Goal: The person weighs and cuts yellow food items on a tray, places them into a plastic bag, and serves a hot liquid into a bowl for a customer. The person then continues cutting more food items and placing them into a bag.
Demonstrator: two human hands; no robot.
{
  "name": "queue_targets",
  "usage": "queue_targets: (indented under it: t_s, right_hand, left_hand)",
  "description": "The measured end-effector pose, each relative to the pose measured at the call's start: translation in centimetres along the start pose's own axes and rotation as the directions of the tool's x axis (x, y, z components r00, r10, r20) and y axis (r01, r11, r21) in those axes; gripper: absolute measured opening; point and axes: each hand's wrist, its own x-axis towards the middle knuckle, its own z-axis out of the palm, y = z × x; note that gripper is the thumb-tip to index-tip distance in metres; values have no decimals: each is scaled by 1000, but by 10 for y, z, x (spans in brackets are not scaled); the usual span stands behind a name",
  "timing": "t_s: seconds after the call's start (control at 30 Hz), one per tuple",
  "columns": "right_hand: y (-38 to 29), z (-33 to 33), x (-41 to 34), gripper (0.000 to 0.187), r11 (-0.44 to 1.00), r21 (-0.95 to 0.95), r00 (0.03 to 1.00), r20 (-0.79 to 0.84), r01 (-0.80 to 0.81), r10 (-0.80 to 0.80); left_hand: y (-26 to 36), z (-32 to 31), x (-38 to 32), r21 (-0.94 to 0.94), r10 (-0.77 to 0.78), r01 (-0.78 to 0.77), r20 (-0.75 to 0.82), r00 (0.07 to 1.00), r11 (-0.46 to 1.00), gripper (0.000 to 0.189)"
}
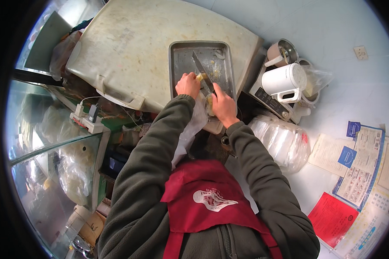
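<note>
In my right hand is a knife, its long dark blade pointing away from me across a rectangular metal tray. My left hand is closed at the blade's left side, its fingers on a small yellow piece of food. Yellow crumbs and a pale scrap lie on the tray's bottom. More yellow food shows between my hands, near a clear plastic bag that hangs over the tray's near edge. What the food is, I cannot tell.
The tray rests on a large pale lid-like surface. To the right stand a white jug-like appliance, a metal pot and a control panel, with plastic-wrapped containers nearer me. A power strip and glass panels are at left.
</note>
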Motion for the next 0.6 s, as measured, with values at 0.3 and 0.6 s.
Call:
queue_targets:
  t_s: [0.3, 0.6]
  right_hand:
    - [-5, 2, 8, 50, 993, -55, 987, 121, -100, 106]
    - [1, 4, 3, 47, 996, 88, 998, -64, -5, 10]
  left_hand:
    - [6, 1, 3, -32, 7, -7, -3, 1000, 999, 17]
    - [3, 3, 3, -68, 3, -5, -27, 1000, 998, 17]
